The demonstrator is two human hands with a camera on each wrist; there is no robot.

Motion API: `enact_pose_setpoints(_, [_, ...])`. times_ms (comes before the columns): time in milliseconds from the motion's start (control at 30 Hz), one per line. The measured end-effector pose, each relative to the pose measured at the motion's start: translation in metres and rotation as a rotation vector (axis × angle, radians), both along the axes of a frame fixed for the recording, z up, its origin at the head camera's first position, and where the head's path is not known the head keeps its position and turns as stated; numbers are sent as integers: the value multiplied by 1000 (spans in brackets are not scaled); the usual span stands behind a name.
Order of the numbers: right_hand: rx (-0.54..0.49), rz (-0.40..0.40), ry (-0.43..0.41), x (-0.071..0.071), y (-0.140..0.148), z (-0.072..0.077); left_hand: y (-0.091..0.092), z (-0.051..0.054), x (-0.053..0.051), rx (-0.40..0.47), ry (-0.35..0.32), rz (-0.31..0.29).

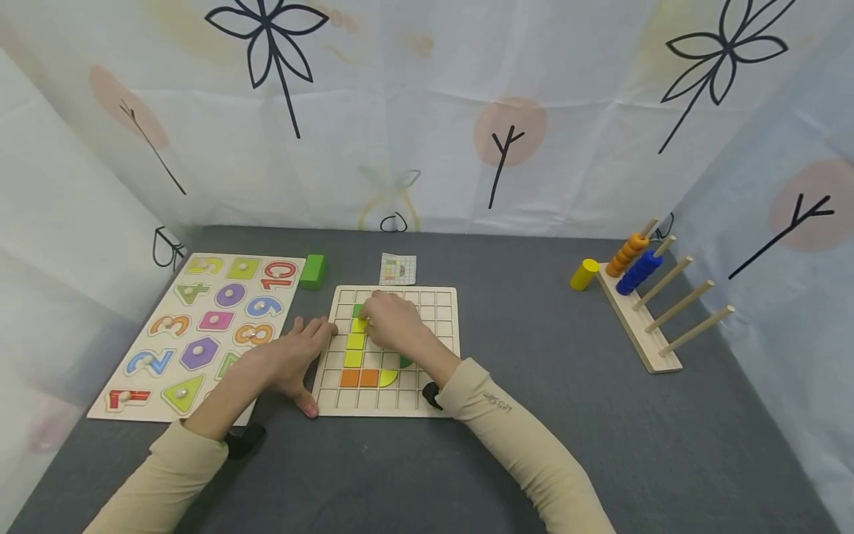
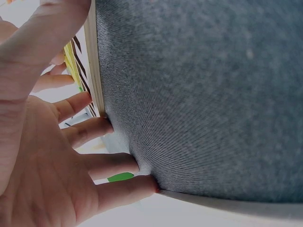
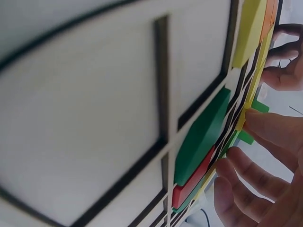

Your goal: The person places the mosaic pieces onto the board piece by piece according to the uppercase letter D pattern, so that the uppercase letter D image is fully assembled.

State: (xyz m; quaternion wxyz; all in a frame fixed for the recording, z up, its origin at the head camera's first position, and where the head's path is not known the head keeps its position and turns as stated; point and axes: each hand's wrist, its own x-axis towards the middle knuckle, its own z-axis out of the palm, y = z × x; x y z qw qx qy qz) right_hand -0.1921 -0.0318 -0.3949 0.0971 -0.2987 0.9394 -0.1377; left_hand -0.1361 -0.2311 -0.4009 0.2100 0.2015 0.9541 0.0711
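Note:
A pale wooden grid board (image 1: 427, 404) lies flat on the dark table, with coloured tiles on its squares. My left hand (image 1: 283, 363) spreads its fingers along the board's left edge, thumb near the lower left corner. Over the board's upper part, my right hand (image 1: 400, 326) pinches a yellow square tile (image 1: 359, 325), just below a green tile (image 1: 358, 311). Two more yellow squares, two orange squares (image 1: 359, 378) and a yellow rounded tile (image 1: 388, 378) lie nearer. A dark green tile (image 3: 203, 135) and a red tile (image 3: 191, 183) show in the right wrist view.
A number and shape puzzle board (image 1: 150, 315) lies left, partly beneath the left forearm. Behind are a green block (image 1: 312, 271) and a small pattern card (image 1: 398, 269). At right stand a yellow cylinder (image 1: 584, 274) and a peg rack (image 1: 643, 326) with orange and blue beads.

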Motion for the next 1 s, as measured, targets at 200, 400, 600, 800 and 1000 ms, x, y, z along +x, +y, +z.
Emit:
enact_pose_setpoints(200, [-6,-6,-12,1,-2,1,1,2,1,15,4,-7])
enact_pose_setpoints(400, [-3,-11,-6,1,-4,0,1,2,2,12,2,-6])
enact_pose_setpoints(600, [0,-19,1,1,-5,0,1,2,1,6,7,-10])
enact_pose_setpoints(800, [-3,-21,7,3,-3,0,1,2,1,3,1,-13])
enact_pose_setpoints(1000, [-1,-11,25,4,4,3,1,4,1,6,2,-17])
